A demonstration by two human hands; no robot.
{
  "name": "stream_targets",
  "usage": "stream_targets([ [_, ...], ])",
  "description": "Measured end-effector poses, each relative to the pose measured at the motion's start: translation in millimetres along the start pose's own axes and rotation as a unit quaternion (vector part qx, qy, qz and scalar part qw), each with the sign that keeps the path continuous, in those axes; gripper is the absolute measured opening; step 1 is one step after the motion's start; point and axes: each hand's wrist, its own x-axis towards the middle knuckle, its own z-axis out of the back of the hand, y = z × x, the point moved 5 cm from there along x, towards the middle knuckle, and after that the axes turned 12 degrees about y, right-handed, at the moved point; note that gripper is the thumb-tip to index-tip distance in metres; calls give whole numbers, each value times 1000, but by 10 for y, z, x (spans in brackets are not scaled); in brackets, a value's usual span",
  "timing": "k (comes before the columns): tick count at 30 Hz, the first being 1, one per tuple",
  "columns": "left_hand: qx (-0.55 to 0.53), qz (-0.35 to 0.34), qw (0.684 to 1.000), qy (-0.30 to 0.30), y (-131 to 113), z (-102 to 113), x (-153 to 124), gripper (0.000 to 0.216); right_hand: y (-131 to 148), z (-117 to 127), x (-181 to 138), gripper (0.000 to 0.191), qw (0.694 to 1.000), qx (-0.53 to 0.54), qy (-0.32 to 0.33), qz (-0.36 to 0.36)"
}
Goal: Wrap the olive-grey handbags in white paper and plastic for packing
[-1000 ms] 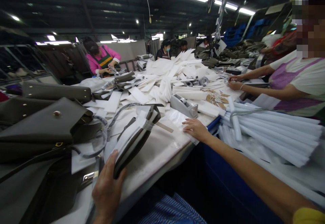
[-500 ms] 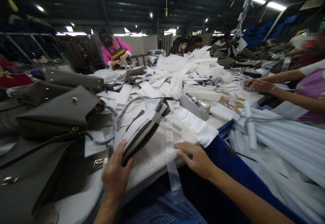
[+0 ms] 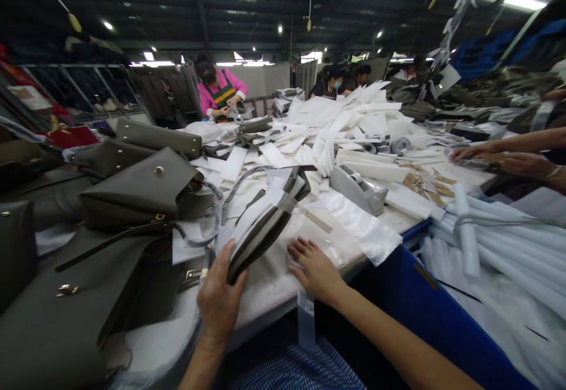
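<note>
My left hand (image 3: 217, 298) grips the near end of a dark olive bag piece (image 3: 265, 225) wrapped in white foam, tilted up off the white table (image 3: 265, 287). Flat on the table just right of that piece lies my right hand (image 3: 315, 269), fingers spread over a clear plastic strip (image 3: 306, 316) that hangs over the table's near edge. Left of my left hand lie several olive handbags (image 3: 141, 192), one with a brass stud.
A grey tape dispenser (image 3: 357, 188) stands beyond my right hand, with a heap of white foam sheets (image 3: 336, 124) behind it. White foam tubes (image 3: 495, 242) fill a blue bin (image 3: 420, 301) at right. Another person's hands (image 3: 499, 157) work at far right; other people sit at the far end.
My right hand has drawn back from beside the tape dispenser to the table's near edge, dragging the clear strip, and now rests flat beside the bag piece. The left hand kept its grip.
</note>
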Motion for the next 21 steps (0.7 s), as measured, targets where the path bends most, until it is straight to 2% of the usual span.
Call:
stream_targets([
  [3, -5, -8, 1000, 2, -2, -3, 5, 62, 194, -20, -21, 49, 993, 35, 56, 100],
  [7, -5, -15, 1000, -5, -10, 4, 0, 61, 211, 38, 199, 56, 990, 44, 77, 111],
  [12, -5, -17, 1000, -13, 1, 14, 16, 60, 220, 144, 729, 37, 970, 169, 50, 168],
  [14, 3, -21, 1000, -20, -8, 43, 42, 61, 210, 166, 904, 27, 963, 216, 24, 162],
  [17, 11, -43, 999, -29, -70, 130, 80, 61, 154, 163, 1012, 25, 956, 264, -22, 127],
  [21, 29, -105, 993, -46, -234, 258, 34, 60, -98, 182, 790, 33, 944, 310, -100, 49],
])
